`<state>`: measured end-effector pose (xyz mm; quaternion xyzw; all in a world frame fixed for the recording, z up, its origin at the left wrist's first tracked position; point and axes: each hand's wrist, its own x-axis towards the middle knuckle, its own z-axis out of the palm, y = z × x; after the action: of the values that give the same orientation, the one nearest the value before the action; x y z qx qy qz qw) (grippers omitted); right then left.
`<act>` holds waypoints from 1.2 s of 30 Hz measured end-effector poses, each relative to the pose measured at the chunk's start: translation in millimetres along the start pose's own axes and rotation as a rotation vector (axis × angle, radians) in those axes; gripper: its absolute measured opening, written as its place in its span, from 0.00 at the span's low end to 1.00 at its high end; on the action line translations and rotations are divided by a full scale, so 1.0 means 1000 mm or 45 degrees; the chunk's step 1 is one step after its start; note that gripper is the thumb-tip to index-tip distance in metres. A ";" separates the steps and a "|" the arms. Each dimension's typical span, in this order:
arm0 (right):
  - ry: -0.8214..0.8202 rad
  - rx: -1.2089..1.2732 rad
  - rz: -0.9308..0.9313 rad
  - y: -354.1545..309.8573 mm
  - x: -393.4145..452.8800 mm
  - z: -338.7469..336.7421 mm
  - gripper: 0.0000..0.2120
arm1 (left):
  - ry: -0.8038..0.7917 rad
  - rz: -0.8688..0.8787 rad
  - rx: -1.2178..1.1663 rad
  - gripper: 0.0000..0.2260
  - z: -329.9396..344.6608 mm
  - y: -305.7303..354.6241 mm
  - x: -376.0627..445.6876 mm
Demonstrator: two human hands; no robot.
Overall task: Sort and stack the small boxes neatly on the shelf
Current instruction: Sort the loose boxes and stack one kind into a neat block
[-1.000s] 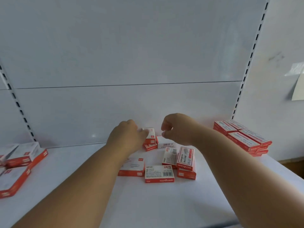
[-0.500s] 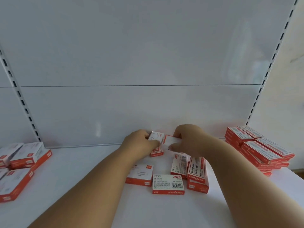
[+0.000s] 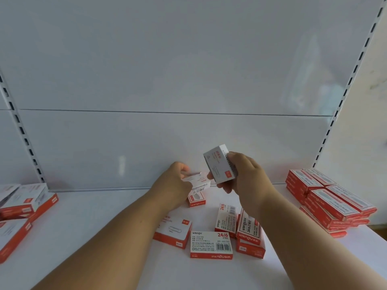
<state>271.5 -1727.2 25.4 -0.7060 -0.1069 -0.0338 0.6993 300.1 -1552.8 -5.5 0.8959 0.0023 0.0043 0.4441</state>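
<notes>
White-and-red cardboard boxes (image 3: 211, 244)

Your two forearms came into view bare from the lower edge up to the wrists, with no sleeve showing on either one. Your left hand (image 3: 174, 181) and your right hand (image 3: 244, 174) wore no gloves, rings, watch or bands (at least none that the camera caught). Your fingernails looked short and plain where they showed.
</notes>
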 end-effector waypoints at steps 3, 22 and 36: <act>0.033 0.060 0.097 0.002 0.002 -0.001 0.18 | 0.115 -0.006 0.002 0.19 -0.006 -0.003 0.001; -0.055 0.191 0.156 0.001 0.007 -0.009 0.11 | 0.153 -0.003 -1.129 0.10 -0.013 0.014 -0.027; -0.132 0.044 0.042 -0.028 -0.001 0.041 0.11 | 0.404 0.069 -0.848 0.14 -0.098 -0.003 -0.082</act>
<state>260.6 -1686.3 51.6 -0.6963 -0.1318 0.0161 0.7053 217.3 -1473.8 50.4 0.6902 0.0457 0.1555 0.7053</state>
